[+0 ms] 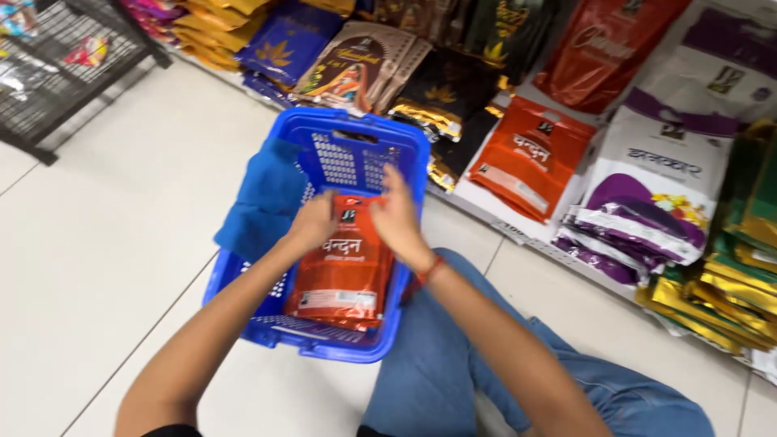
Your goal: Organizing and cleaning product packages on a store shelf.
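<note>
Now, basket: a blue rectangular plastic basket [405,146] with perforated walls stands on the pale tiled floor [105,243], just in front of the person's knee in blue jeans [453,356].
Contents, pouch: a stack of orange-red flat glossy plastic pouches [344,271] fills the middle of the basket; the stack lies lengthwise, its lower end near the basket wall closest to the person.
Contents, cloth: a blue soft folded cloth [263,198] hangs over the left rim of the basket, partly inside and partly outside.
Left hand: the left hand [312,222] rests on the upper left corner of the top orange-red pouch, fingers curled down over its edge; it seems to grip the pouch, but the fingertips are hidden.
Right hand: the right hand [396,214] is at the upper right corner of the same pouch, fingers bent and closed on its top edge; a red thread band [430,269] is around the wrist.
Low shelf, right side: one more orange-red pouch [530,158] of the same kind leans there, beside white-and-purple packets [647,194] and gold-and-green packets [728,283] lying in piles.
Low shelf, behind basket: dark blue, brown and black packets [364,61] with gold print stand in a row, very near the far wall of the basket.
Upper left: a black wire rack [57,73] stands on the floor, well apart from the basket.
</note>
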